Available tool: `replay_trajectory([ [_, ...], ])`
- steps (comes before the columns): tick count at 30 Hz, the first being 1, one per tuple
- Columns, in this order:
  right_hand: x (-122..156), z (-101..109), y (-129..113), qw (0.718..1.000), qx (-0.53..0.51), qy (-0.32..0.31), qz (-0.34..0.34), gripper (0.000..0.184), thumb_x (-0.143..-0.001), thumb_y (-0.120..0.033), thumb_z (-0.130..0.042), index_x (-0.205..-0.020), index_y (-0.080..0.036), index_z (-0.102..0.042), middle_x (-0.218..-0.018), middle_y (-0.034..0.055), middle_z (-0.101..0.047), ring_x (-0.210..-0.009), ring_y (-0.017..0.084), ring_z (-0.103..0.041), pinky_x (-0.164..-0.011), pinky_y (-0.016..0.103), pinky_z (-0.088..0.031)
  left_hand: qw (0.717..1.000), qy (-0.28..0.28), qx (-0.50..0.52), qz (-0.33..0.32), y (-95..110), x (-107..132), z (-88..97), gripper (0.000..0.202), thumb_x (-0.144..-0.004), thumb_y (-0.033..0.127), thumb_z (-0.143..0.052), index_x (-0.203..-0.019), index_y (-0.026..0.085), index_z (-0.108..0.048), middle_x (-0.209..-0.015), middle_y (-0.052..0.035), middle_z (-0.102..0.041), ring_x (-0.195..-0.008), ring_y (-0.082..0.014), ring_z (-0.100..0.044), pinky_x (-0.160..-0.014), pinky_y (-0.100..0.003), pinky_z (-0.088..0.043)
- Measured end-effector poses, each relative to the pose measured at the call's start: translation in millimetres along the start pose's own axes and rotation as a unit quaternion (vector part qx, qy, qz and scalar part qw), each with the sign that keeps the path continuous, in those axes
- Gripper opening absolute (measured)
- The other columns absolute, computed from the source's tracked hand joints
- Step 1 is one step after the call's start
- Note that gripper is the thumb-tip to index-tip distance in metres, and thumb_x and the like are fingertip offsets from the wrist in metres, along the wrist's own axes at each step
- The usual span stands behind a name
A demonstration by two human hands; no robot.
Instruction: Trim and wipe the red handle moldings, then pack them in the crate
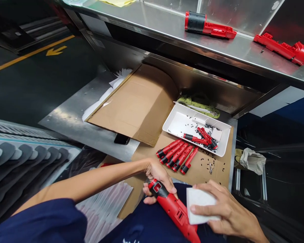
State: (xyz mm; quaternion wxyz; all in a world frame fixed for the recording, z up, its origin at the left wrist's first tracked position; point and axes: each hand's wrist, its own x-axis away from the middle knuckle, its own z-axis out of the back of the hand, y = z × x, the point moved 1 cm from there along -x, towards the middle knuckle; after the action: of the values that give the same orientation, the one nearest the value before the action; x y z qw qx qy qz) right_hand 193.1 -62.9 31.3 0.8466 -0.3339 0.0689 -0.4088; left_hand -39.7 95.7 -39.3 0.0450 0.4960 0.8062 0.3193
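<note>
A red plastic tool housing (176, 211) with a black collar lies slanted over my lap. My left hand (160, 175) is closed around its upper end, near the black part. Between the thumb and fingers of my right hand (229, 207) is a folded white wipe (200, 199), held close beside the housing's right side. Whether the wipe touches the housing I cannot tell. Beyond my hands, several smaller red and black housings (177, 158) lie in a row on the cardboard-covered surface (152, 160).
A white tray (171, 125) holds red parts and small black pieces. Loose black bits and a small metal item (211, 167) lie before it. A cardboard sheet (131, 104) covers white paper at left. Two red housing parts (220, 29) rest on the metal shelf (157, 20) above.
</note>
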Motion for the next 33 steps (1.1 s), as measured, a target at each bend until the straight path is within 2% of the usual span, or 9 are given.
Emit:
replay_trajectory([
  [5,5.5,3.3,-2.1,1.0,0.009,-0.025,0.005,0.066,-0.088,-0.028,-0.068,-0.143,-0.053,-0.041,-0.152,-0.0001,-0.043,-0.122,0.025,-0.055,-0.101,0.041,-0.05,0.999,-0.039,-0.021,-0.022,-11.5,-5.8,10.7,0.055,-0.095,0.055,-0.042,-0.124,0.016,-0.067,-0.048,-0.0031,-0.062,-0.031,-0.0219,-0.055,-0.024,-0.026,-0.04],
  [10,4.7,4.3,-7.9,0.999,0.003,0.049,0.01,0.053,-0.093,-0.038,-0.062,-0.142,-0.049,-0.046,-0.149,0.0003,-0.049,-0.128,0.023,-0.053,-0.101,0.036,-0.051,0.999,-0.035,0.019,-0.017,-22.9,-9.5,12.2,0.055,-0.091,0.058,-0.049,-0.118,0.016,-0.071,-0.048,-0.0026,-0.06,-0.028,-0.021,-0.051,-0.022,-0.028,-0.039],
  [16,-5.1,3.1,-6.9,0.998,-0.015,0.067,0.015,0.052,-0.09,-0.045,-0.065,-0.139,-0.051,-0.049,-0.145,-0.0021,-0.054,-0.125,0.024,-0.059,-0.098,0.034,-0.055,0.996,0.081,0.036,-0.028,-26.2,-6.1,-6.3,0.055,-0.089,0.061,-0.052,-0.111,0.016,-0.074,-0.04,0.0003,-0.055,-0.023,-0.0189,-0.046,-0.02,-0.022,-0.028],
  [21,-18.6,8.8,-11.5,0.995,-0.025,0.088,0.037,0.043,-0.094,-0.049,-0.056,-0.137,-0.048,-0.053,-0.141,0.0008,-0.059,-0.125,0.023,-0.059,-0.095,0.031,-0.056,0.992,0.097,0.072,-0.021,-26.6,-6.7,-16.3,0.058,-0.075,0.068,-0.064,-0.101,0.018,-0.077,-0.043,-0.0007,-0.057,-0.021,-0.0184,-0.041,-0.018,-0.024,-0.024],
  [27,-3.3,-2.7,6.4,0.989,-0.051,0.128,0.059,0.05,-0.091,-0.05,-0.061,-0.14,-0.049,-0.05,-0.141,0.0001,-0.058,-0.122,0.023,-0.061,-0.09,0.029,-0.058,0.993,0.104,0.036,-0.044,-22.6,1.9,-27.4,0.079,-0.075,0.076,-0.058,-0.128,0.018,-0.066,-0.05,-0.0028,-0.064,-0.028,-0.0213,-0.05,-0.025,-0.027,-0.031],
  [29,12.3,-8.5,20.2,0.985,-0.063,0.16,0.007,0.046,-0.091,-0.045,-0.063,-0.136,-0.044,-0.056,-0.142,0.0027,-0.058,-0.123,0.024,-0.061,-0.094,0.031,-0.056,0.981,0.176,-0.008,-0.074,-24.1,13.4,-33.3,0.082,-0.082,0.073,-0.051,-0.142,0.017,-0.053,-0.058,-0.0034,-0.067,-0.037,-0.0225,-0.058,-0.032,-0.029,-0.039],
  [30,19.3,-12.0,27.2,0.981,-0.066,0.181,-0.029,0.043,-0.092,-0.042,-0.062,-0.135,-0.041,-0.059,-0.142,0.0045,-0.057,-0.124,0.025,-0.061,-0.095,0.031,-0.055,0.961,0.259,-0.04,-0.088,-26.7,20.3,-34.8,0.079,-0.088,0.07,-0.046,-0.148,0.018,-0.045,-0.064,-0.0037,-0.068,-0.043,-0.0222,-0.062,-0.038,-0.03,-0.045],
  [31,24.8,-16.0,33.7,0.974,-0.07,0.205,-0.059,0.042,-0.092,-0.04,-0.062,-0.134,-0.038,-0.061,-0.142,0.0062,-0.056,-0.124,0.025,-0.061,-0.095,0.031,-0.055,0.918,0.378,-0.085,-0.086,-30.6,27.6,-34.8,0.074,-0.092,0.065,-0.042,-0.151,0.021,-0.04,-0.07,-0.0033,-0.07,-0.049,-0.0211,-0.065,-0.045,-0.03,-0.049],
  [33,30.6,-26.6,44.5,0.96,-0.087,0.249,-0.095,0.041,-0.092,-0.04,-0.06,-0.133,-0.034,-0.063,-0.142,0.0087,-0.057,-0.124,0.026,-0.061,-0.095,0.03,-0.055,0.747,0.64,-0.177,-0.029,-41.8,41.3,-30.0,0.061,-0.097,0.056,-0.038,-0.151,0.027,-0.039,-0.083,-0.003,-0.073,-0.065,-0.0196,-0.069,-0.065,-0.03,-0.055],
])
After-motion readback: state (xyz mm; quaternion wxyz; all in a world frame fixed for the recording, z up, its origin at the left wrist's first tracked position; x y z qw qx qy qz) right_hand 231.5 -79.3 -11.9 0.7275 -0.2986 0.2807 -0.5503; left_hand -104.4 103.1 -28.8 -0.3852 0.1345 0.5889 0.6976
